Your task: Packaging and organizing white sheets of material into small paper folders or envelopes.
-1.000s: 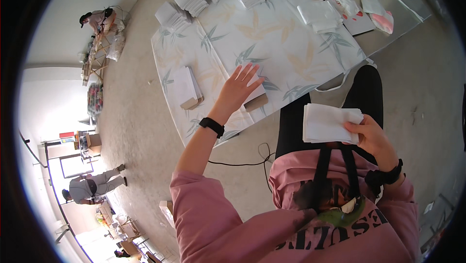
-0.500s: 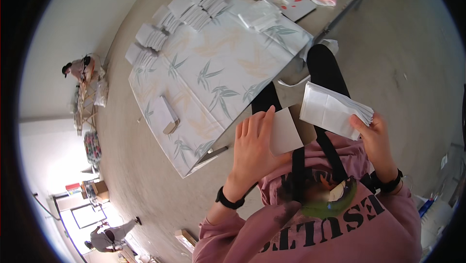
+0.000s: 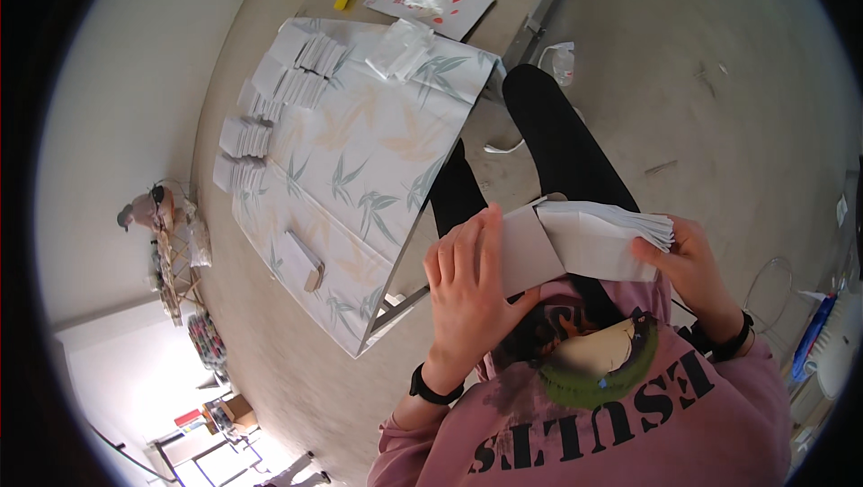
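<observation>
Where box and paper meet: the left end of the paper bundle (image 3: 598, 240) sits at the open right end of the white box (image 3: 526, 253); whether any of it is inside, I cannot tell.
Left hand (image 3: 469, 273): fingers curled closely over the box's left part, thumb along its lower edge; the hand covers that end, and the box's underside is out of sight.
Right hand (image 3: 694, 264): pinched tight on the bundle's right end, thumb on top, the other fingers mostly hidden behind the paper; folded edges fan out just above the thumb.
Table (image 3: 315, 150): under a leaf-print cloth; a second box (image 3: 299, 259) lies on it, well apart from both hands.
White stacks (image 3: 288, 69): overlapping along the left side, hard to count.
Distant person (image 3: 151, 210): too small to make out what the hands do.
Legs (image 3: 295, 469): another person's, cut off by the dark lower rim.
</observation>
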`<state>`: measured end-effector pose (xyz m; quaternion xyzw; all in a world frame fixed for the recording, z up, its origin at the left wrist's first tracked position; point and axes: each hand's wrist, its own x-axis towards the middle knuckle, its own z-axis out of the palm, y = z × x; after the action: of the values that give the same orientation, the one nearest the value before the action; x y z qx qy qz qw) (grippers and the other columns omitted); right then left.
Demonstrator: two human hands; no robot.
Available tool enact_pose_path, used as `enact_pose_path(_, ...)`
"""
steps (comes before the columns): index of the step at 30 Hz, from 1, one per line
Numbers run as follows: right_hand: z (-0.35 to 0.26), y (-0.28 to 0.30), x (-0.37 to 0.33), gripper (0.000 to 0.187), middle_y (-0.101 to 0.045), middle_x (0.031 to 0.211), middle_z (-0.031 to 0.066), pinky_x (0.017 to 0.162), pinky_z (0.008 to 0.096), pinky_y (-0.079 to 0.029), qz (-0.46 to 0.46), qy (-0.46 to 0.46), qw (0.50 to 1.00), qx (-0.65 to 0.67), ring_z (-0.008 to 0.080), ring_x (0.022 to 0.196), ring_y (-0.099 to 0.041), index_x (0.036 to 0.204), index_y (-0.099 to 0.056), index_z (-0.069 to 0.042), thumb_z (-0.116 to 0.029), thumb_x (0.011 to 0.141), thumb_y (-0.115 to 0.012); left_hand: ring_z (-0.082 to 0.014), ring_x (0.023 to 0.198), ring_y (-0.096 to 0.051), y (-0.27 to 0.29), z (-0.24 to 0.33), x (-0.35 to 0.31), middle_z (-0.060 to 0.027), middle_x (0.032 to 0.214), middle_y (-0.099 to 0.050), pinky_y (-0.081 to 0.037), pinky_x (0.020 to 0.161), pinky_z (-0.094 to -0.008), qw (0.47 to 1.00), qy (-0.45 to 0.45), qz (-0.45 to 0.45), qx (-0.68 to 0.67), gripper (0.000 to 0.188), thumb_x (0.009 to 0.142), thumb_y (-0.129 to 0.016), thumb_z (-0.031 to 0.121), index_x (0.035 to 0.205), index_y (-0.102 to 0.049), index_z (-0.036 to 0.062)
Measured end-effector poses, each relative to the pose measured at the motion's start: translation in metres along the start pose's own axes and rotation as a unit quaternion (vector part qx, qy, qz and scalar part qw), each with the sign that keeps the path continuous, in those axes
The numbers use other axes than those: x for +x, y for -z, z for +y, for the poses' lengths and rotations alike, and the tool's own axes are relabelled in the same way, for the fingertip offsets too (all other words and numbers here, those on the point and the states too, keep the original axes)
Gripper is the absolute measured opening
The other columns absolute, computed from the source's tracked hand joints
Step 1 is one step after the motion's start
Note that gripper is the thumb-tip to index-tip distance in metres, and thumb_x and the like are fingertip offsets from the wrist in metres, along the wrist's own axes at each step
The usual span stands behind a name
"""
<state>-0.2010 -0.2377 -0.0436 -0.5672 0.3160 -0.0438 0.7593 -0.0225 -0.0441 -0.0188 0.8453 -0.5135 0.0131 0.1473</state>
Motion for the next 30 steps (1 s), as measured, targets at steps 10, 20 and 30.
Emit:
enact_pose_path(10,0.003,0.024,-0.008,0.023,-0.066,0.098,0.0017,0.077,0.0215,-0.046,0.014,-0.035,0.999,0.037,0.0050,0.087,-0.056,0.111,-0.063,0.004,-0.007,0.090,-0.064,-0.0302,0.113,-0.051,-0.011,0.010,0.012,-0.0143,0.132,-0.049,-0.034,0.099,-0.0464,0.997,-0.082,-0.007,-0.016,0.089,0.058,-0.082,0.027,0.137,-0.046,0.0070)
enact_pose_path(20,-0.009,0.035,-0.006,0.026,-0.067,0.099,0.0018,0.076,0.0215,-0.047,0.005,-0.040,0.999,0.026,0.0051,0.087,-0.057,0.111,-0.063,0.005,-0.009,0.090,-0.065,-0.0306,0.114,-0.050,-0.012,0.011,0.017,-0.0147,0.133,-0.049,-0.034,0.098,-0.0469,0.993,-0.117,-0.004,-0.017,0.085,0.058,-0.082,0.028,0.135,-0.050,0.0097)
enact_pose_path(30,-0.012,0.034,-0.005,0.026,-0.066,0.096,0.0006,0.076,0.0217,-0.047,0.001,-0.060,0.998,0.032,0.0046,0.086,-0.057,0.111,-0.063,0.006,-0.008,0.090,-0.064,-0.0332,0.113,-0.047,-0.007,0.022,0.024,-0.0142,0.128,-0.044,-0.034,0.095,-0.0474,0.988,-0.132,-0.075,-0.017,0.081,0.055,-0.083,0.023,0.131,-0.056,0.0221)
